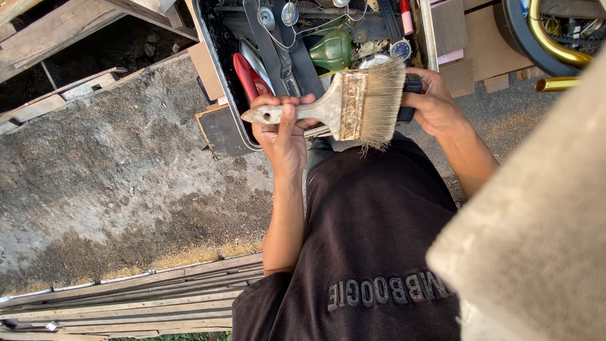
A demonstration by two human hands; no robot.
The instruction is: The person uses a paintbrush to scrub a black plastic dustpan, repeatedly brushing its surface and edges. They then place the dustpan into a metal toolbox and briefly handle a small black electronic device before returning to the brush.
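Note:
My left hand (284, 129) grips the pale wooden handle of a wide, worn paintbrush (353, 104), holding it level with the bristles pointing right. My right hand (435, 101) sits just past the bristle tips and is closed around a small black object (410, 85), most of which is hidden behind the bristles and my fingers. Both hands hover over the near edge of an open black tool case (214, 82). My dark shirt (379, 240) fills the lower middle of the view.
The case holds a red-handled tool (246, 76), a green bulb-shaped object (331, 50), round gauges and metal tools. Rough concrete ground (126, 164) lies to the left, wooden planks (126, 303) below. A gold tube (555, 50) is at top right. A pale blurred surface (536, 240) blocks the right.

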